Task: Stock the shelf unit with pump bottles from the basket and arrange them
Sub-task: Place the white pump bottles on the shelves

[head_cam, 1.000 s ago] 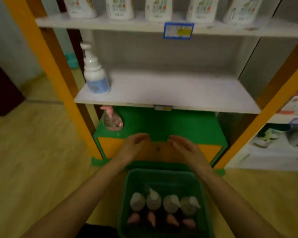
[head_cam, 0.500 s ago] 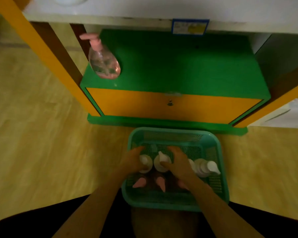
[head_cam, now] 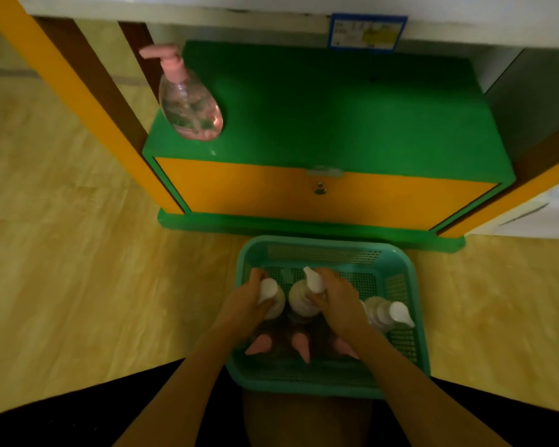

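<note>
One green-topped, orange-fronted shelf unit (head_cam: 329,124) carries one clear pink-pump bottle (head_cam: 191,104) at its left corner. One teal mesh plastic basket (head_cam: 397,285) on the floor holds three visible white pump bottles and three pink pump heads. Left hand (head_cam: 246,304) fingers clamp the leftmost white bottle (head_cam: 271,295); right hand (head_cam: 336,301) fingers clamp the middle white bottle (head_cam: 304,298).

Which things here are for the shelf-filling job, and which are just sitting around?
For the job: basket, white pump bottles, pink pump bottles, left hand, right hand, green shelf, clear pink bottle.
Just around: price label, keyhole.
</note>
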Tool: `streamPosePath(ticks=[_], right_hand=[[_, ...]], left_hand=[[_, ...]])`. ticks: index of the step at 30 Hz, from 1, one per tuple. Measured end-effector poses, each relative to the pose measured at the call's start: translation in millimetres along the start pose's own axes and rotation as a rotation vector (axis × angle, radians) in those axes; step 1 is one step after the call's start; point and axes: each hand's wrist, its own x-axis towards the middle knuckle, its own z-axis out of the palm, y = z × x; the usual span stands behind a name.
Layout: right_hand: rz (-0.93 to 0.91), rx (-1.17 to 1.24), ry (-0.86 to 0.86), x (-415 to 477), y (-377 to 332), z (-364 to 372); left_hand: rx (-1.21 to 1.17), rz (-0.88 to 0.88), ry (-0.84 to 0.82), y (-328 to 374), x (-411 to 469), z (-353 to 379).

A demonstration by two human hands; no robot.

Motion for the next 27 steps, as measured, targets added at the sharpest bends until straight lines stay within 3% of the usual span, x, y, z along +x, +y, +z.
streamPosePath(ticks=[13,19,27], right_hand=[[-0.281,0.105,0.274,-43.0,-142.3,-159.3],[-0.408,0.054,0.427,-70.5,-218.3,-215.7],[-0.506,0.010,0.519,-85.9,-305.3,-264.9]], left_hand=[[-0.316,0.301,0.533,95.4,-66.0,-143.0],[-0.231,0.381,0.783,145.8,-94.9,-222.0],[-0.130,0.428,0.919,174.9,-123.5,-307.3]])
